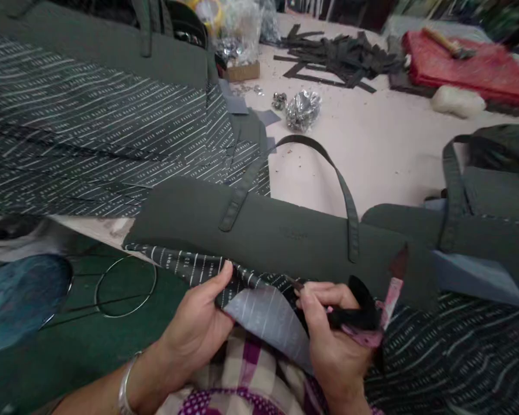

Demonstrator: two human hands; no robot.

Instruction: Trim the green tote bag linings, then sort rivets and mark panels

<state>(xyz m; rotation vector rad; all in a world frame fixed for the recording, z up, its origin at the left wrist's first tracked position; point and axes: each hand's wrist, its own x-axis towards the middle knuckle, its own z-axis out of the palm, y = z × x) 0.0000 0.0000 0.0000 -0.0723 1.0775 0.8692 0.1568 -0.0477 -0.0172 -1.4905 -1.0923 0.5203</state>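
Across my lap and the table edge lies a dark grey-green bag panel (pixel 259 225) with a strap handle (pixel 328 164). Black lining printed with white lines and lettering (pixel 185 262) hangs from its lower edge, its pale grey back (pixel 266 314) folded outward. My left hand (pixel 205 314) grips this lining between thumb and fingers. Thumb and fingertips of my right hand (pixel 328 328) are pinched at the lining's edge, by a small dark tip I cannot make out. Hooked on that hand are what look like scissors (pixel 391 300), with black and pink-wrapped handles and a brownish pointed end aimed away.
A stack of printed lining pieces (pixel 112 132) covers the left of the table. Another bag panel (pixel 493 230) lies at right. Behind are dark strips (pixel 341 57), a shiny plastic bundle (pixel 303 109) and a hammer (pixel 450 43) on red material (pixel 480 69). A round stool (pixel 26 302) stands lower left.
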